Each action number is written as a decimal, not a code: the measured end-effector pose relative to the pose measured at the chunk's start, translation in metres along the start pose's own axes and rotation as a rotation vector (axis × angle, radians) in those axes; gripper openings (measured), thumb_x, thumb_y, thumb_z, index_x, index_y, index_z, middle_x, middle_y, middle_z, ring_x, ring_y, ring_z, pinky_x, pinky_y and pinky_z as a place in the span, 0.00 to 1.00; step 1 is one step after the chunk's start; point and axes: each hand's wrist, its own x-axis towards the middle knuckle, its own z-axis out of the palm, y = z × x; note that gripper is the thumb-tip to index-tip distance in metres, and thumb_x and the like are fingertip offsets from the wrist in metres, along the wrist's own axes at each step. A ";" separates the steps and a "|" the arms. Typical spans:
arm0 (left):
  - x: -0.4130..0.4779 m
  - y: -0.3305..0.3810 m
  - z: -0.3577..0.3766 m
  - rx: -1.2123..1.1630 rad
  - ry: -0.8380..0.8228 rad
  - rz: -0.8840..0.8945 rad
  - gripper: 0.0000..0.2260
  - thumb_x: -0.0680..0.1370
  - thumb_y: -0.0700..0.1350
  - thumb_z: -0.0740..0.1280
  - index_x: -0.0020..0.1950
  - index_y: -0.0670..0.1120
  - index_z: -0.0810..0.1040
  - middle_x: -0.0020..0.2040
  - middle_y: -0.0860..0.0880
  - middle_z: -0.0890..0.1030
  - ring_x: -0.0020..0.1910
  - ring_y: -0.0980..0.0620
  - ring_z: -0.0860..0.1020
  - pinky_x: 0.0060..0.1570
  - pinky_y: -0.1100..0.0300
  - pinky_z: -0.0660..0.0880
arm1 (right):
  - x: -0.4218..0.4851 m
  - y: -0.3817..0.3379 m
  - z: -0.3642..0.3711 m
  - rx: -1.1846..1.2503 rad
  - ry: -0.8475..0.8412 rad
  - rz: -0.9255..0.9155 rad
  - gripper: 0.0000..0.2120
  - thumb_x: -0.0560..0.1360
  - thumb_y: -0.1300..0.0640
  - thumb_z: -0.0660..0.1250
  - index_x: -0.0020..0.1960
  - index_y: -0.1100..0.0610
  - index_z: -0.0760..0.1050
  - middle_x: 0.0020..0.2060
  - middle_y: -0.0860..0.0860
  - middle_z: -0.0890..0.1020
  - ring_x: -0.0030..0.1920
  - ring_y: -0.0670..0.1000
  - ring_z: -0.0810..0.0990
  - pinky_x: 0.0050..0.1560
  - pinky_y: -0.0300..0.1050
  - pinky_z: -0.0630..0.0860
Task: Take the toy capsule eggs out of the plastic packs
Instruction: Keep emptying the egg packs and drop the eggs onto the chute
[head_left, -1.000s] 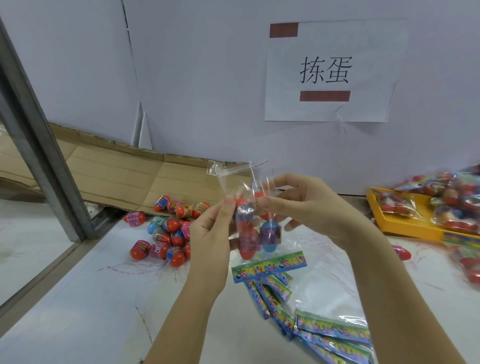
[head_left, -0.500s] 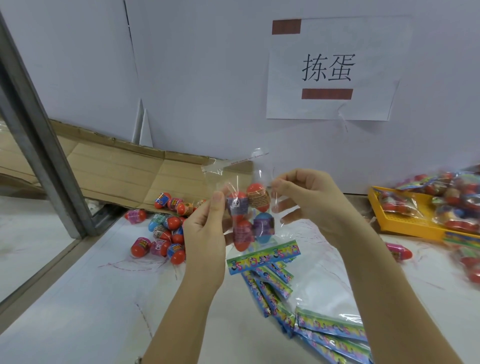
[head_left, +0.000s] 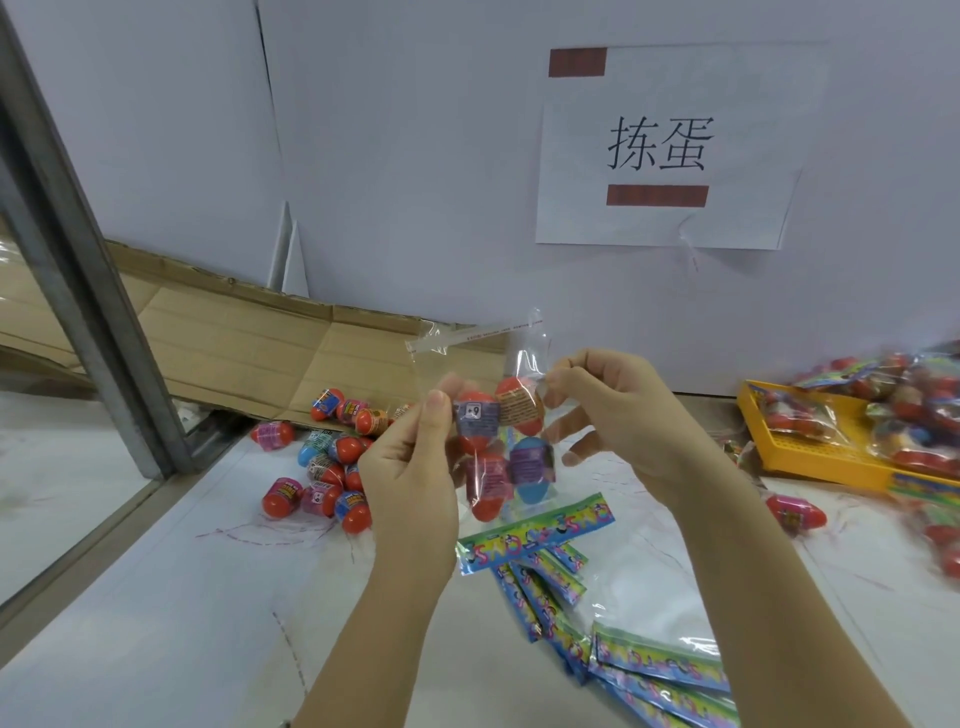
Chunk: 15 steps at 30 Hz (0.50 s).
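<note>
- The clear plastic pack (head_left: 470, 364) is held in the air between both hands, above the white table top (head_left: 156, 597). It contains four red and blue plastic capsule eggs (head_left: 519, 415).
- The long axis of the pack runs from 12 o'clock to 6 o'clock. The open flap end points to 12. The multicoloured printed header strip (head_left: 535, 527) hangs at 6, so the pack is inverted.
- The left hand (head_left: 410, 478) sits at 9 o'clock of the pack. It pinches the left edge between thumb and fingers, level with the upper pair of eggs.
- The right hand (head_left: 618, 415) sits at 3 o'clock. It pinches the film at the upper right edge, beside the topmost egg. Its lower fingers are loosely spread behind the pack.
- The right pinch is the nearer of the two to the mouth.
- Judgement: the eggs can exit toward 12 o'clock only. The mouth must be parted and the pack tipped, probably toward the pile of loose red, pink and blue eggs (head_left: 322, 467) at 9 o'clock on the table.
</note>
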 end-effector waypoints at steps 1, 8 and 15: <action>-0.001 -0.001 0.000 0.029 -0.009 0.038 0.11 0.77 0.49 0.64 0.46 0.59 0.86 0.41 0.52 0.86 0.39 0.56 0.84 0.34 0.65 0.78 | 0.000 0.001 0.001 -0.044 0.025 -0.018 0.06 0.75 0.61 0.65 0.40 0.57 0.76 0.36 0.51 0.80 0.29 0.48 0.79 0.27 0.42 0.76; -0.004 -0.007 0.001 0.225 -0.028 0.175 0.11 0.76 0.54 0.64 0.40 0.63 0.84 0.33 0.49 0.81 0.37 0.50 0.78 0.37 0.45 0.81 | -0.009 -0.002 0.019 -0.436 0.373 -0.677 0.05 0.72 0.57 0.69 0.47 0.49 0.78 0.41 0.43 0.78 0.40 0.43 0.76 0.46 0.37 0.71; -0.008 -0.015 0.003 0.356 -0.114 0.333 0.17 0.81 0.39 0.63 0.61 0.60 0.75 0.27 0.54 0.68 0.26 0.61 0.63 0.26 0.66 0.63 | -0.011 -0.001 0.034 -0.639 0.305 -0.847 0.07 0.75 0.62 0.68 0.50 0.57 0.84 0.44 0.50 0.84 0.45 0.53 0.82 0.48 0.56 0.76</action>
